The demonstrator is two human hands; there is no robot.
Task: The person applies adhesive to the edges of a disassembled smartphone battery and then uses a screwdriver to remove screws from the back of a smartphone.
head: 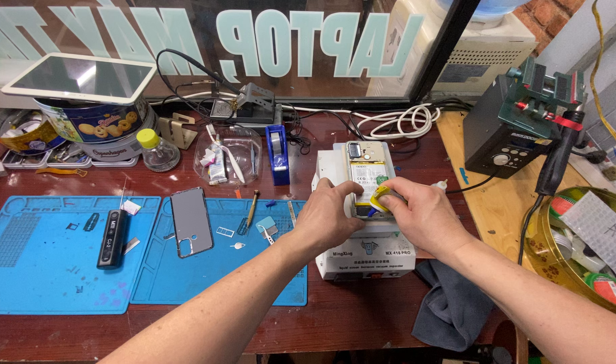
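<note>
On heater (365, 253): opened phone (366, 176).
Left hand (331, 219) pinches phone's edge; right hand (415, 216) clamps yellow tool (382, 197), probably a pick. Risk: slip gouges battery, just beside tip.

Two blue work mats (45, 269) are laid side by side on the dark wooden bench. A phone back cover (191, 221) is placed on the right mat, a black tool (112, 238) on the left. A white tablet (82, 77) is rested on a round biscuit tin (99, 128). A grey cloth (449, 303) is draped at the bench edge.
</note>
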